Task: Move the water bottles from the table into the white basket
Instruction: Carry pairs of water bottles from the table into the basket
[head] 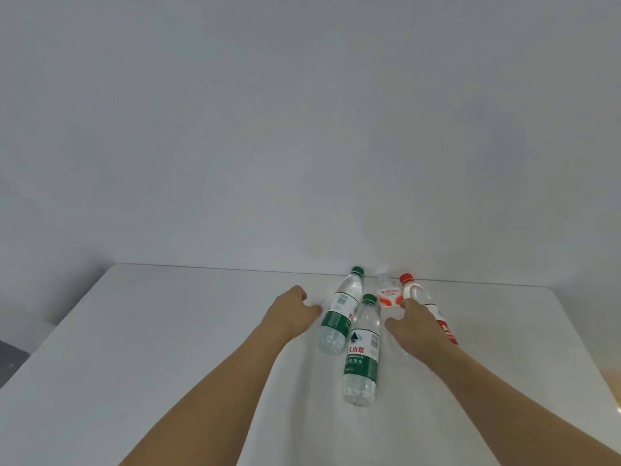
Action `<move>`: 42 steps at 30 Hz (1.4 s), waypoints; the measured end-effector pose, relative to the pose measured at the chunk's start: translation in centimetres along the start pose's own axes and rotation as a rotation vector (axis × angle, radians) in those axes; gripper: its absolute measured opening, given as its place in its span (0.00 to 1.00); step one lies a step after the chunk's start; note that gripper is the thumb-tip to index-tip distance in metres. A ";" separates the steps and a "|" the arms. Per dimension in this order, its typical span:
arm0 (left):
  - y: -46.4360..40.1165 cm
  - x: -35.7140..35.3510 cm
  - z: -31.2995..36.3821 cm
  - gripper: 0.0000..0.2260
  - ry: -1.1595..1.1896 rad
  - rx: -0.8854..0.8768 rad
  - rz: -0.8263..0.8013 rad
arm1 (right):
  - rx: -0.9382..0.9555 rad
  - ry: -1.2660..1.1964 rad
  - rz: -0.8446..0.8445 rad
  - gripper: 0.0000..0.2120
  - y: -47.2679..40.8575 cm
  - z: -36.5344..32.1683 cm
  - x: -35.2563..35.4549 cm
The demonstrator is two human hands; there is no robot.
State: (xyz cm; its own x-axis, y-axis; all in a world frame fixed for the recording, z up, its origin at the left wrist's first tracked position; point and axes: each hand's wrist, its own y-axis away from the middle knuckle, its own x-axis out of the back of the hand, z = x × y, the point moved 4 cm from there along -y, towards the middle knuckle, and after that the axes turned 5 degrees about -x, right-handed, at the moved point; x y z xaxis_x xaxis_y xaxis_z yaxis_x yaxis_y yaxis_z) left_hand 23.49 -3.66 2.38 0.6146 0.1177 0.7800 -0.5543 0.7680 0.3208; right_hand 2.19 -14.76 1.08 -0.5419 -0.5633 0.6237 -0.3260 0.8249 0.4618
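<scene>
Several clear water bottles stand near the far edge of a white table (168, 348). A far green-capped bottle (341, 311) and a nearer green-capped bottle (362, 351) stand left of a small white-capped bottle with a red and white label (387, 292) and a red-capped bottle (433, 311). My left hand (292, 312) hovers just left of the far green-capped bottle, fingers loosely curled, holding nothing. My right hand (415, 326) reaches in front of the red-capped bottle, its fingers near the small bottle, thumb spread; it holds nothing. The white basket is not in view.
A plain white wall rises behind the table. The table's left edge drops to a dark floor (10, 361). A yellowish patch (616, 391) shows at the right border.
</scene>
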 end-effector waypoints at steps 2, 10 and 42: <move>-2.6 -3.0 0.2 0.24 -0.023 0.008 -0.015 | 0.033 0.077 0.039 0.20 -1.6 0.5 -0.7; -9.6 -9.5 1.1 0.24 -0.191 -0.026 -0.049 | 0.032 0.170 0.041 0.20 -3.9 1.5 -6.2; 5.3 1.9 -8.0 0.23 0.478 0.118 0.404 | 0.175 -0.733 -0.005 0.32 2.7 -7.7 -5.1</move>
State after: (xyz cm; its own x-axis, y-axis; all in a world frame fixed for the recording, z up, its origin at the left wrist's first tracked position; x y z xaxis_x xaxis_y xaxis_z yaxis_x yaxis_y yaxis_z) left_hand 26.17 5.63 1.27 0.5120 0.6722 0.5348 -0.8358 0.5334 0.1298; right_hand 10.01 -9.98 4.01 -0.8968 -0.4421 0.0144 -0.4150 0.8522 0.3187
